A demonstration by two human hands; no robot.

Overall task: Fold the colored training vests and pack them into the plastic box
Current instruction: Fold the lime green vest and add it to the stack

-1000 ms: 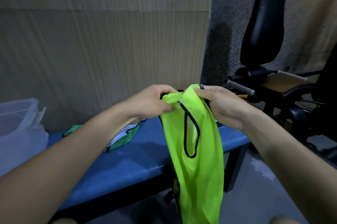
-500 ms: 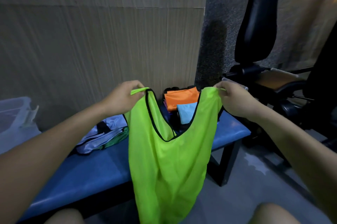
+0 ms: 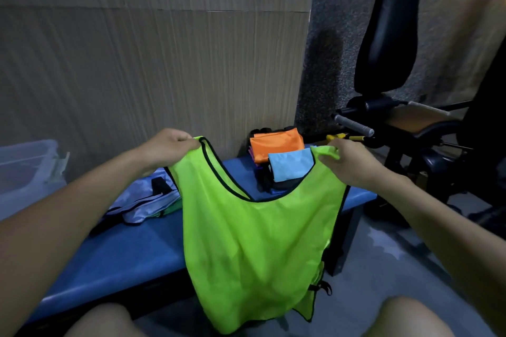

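A neon green vest [image 3: 257, 240] with black trim hangs spread out in front of the blue bench [image 3: 131, 249]. My left hand [image 3: 169, 145] grips its left shoulder strap and my right hand [image 3: 347, 161] grips the right strap, holding it up by both shoulders. Behind it on the bench lie a folded orange vest [image 3: 276, 145] and a folded light blue vest [image 3: 290, 166] on a small stack. A rumpled pale blue vest [image 3: 145, 202] with a green one under it lies at the left. The clear plastic box [image 3: 24, 169] stands at the far left.
A wood-panelled wall rises behind the bench. A black exercise machine [image 3: 391, 43] with padded seat and grey handle [image 3: 353, 125] stands to the right. My knees show at the bottom edge. Grey floor lies right of the bench.
My hands have moved apart, opening the bunched green vest out flat by its shoulder straps. The stack of folded vests behind it has come into sight.
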